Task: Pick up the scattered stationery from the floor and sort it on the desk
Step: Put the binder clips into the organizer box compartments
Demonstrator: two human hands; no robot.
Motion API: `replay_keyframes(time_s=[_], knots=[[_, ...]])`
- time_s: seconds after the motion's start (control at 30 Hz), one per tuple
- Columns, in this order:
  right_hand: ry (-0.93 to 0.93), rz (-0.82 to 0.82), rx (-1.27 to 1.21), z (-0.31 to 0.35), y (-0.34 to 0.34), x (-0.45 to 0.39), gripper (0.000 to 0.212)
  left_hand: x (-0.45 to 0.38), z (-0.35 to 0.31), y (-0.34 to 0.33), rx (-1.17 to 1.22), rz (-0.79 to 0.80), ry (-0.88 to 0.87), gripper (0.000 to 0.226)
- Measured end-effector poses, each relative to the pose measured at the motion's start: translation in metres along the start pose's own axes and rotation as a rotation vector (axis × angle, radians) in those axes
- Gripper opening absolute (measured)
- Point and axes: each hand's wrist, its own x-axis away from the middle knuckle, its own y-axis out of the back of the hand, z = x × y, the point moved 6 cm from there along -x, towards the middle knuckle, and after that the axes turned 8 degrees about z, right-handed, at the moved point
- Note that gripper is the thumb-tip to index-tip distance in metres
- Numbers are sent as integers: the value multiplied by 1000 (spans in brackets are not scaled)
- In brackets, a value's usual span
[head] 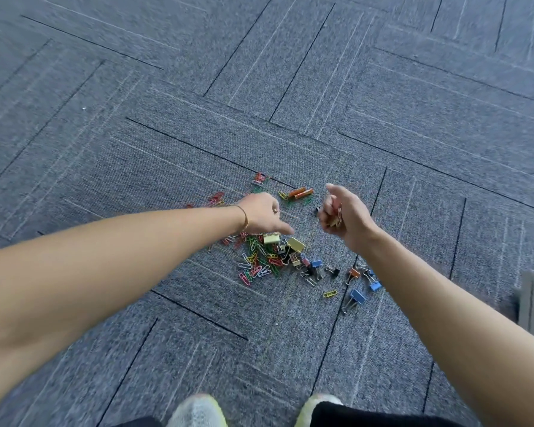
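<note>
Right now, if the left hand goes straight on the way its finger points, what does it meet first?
Probably the gold binder clip: the left hand points its finger down-right toward it. Depth is unclear.

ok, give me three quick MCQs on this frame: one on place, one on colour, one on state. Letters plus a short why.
1. Where do the two orange batteries lie?
A. beyond the left hand
B. between the shoes
C. in the right hand

2. What colour is the binder clip nearest the shoes?
A. gold
B. blue
C. black

3. What is the right hand doing?
A. lying flat on the carpet
B. hanging open and empty
C. curled round gathered clips

Answers:
1 A: the batteries sit on the carpet just past the left hand.
2 B: that clip's body is blue.
3 C: its fingers are curled and metal clips show inside them.
</note>
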Motion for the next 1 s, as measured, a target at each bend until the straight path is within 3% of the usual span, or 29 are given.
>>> replay_keyframes(time_s=[0.07,0.17,0.33,0.53,0.7,0.77,0.87,1.0], knots=[[-51,40,-58,-5,-3,4,29,7,-7,-1,-323,-87,-53,50],[-74,93,13,-11,-4,10,15,10,-11,-14,-691,-85,-159,63],[-100,-27,555,-21,-3,14,23,7,-7,-27,-804,-85,-201,48],[-60,-210,1115,-22,-21,11,45,10,-12,-16,-640,-136,-224,24],[-40,-284,1322,-21,-40,13,56,18,1,3,-280,-167,-134,11],[-35,-282,1378,-21,-47,12,51,21,11,10,-183,-199,-82,9],[-50,-249,1347,-25,-49,8,30,22,20,18,-86,-211,-3,30],[-67,-112,921,-33,-33,6,18,16,24,20,-11,-161,49,46]])
